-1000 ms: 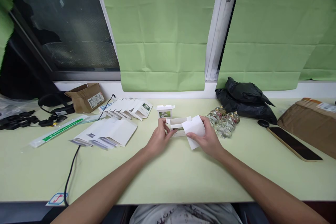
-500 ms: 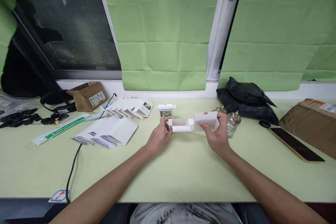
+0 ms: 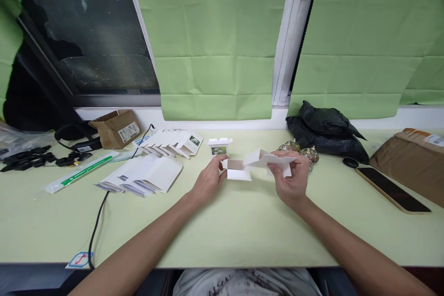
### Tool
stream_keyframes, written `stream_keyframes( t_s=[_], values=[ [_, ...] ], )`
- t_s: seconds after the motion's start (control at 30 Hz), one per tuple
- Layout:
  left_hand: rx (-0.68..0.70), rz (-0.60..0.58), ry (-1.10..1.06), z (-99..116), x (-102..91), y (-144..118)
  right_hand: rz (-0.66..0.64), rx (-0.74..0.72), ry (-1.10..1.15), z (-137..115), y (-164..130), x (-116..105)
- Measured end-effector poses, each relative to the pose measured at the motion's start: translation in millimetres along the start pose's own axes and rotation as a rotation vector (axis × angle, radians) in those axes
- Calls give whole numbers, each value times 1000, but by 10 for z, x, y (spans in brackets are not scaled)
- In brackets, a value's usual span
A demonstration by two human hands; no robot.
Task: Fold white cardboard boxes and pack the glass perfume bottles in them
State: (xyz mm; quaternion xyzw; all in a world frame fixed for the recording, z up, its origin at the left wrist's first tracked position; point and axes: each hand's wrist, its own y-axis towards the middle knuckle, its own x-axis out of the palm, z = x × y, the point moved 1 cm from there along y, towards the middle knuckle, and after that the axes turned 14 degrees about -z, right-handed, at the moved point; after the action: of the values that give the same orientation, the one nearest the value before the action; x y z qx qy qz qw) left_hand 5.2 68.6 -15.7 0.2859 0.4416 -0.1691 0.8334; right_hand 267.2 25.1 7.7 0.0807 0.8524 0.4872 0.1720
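left hand: the left hand pinches the left end of a white carton, thumb at its open end.
right hand: the right hand grips the carton's right flap, fingers curled under it.
carton: half unfolded, held just above the surface.
behind it: a small upright box with open flaps; glass jars just beyond the right hand.
left side: flat cartons in two fanned stacks, a brown box, a black cable.
right side: a black bag, a phone, a brown parcel.
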Motion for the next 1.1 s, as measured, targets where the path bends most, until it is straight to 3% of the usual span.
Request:
stream_keyframes(
  t_s=[0.2,0.43,0.83,1.1],
  values=[
    [39,-31,3,50,20,-11,-160,-17,65,-46,-79,108],
    [87,-80,-55,118,35,-43,-271,-47,66,-108,-65,88],
    [50,-89,-172,192,12,-32,-293,18,73,-93,-80,99],
    [115,-39,-130,159,36,-35,-365,-111,28,-108,-53,88]
  ],
)
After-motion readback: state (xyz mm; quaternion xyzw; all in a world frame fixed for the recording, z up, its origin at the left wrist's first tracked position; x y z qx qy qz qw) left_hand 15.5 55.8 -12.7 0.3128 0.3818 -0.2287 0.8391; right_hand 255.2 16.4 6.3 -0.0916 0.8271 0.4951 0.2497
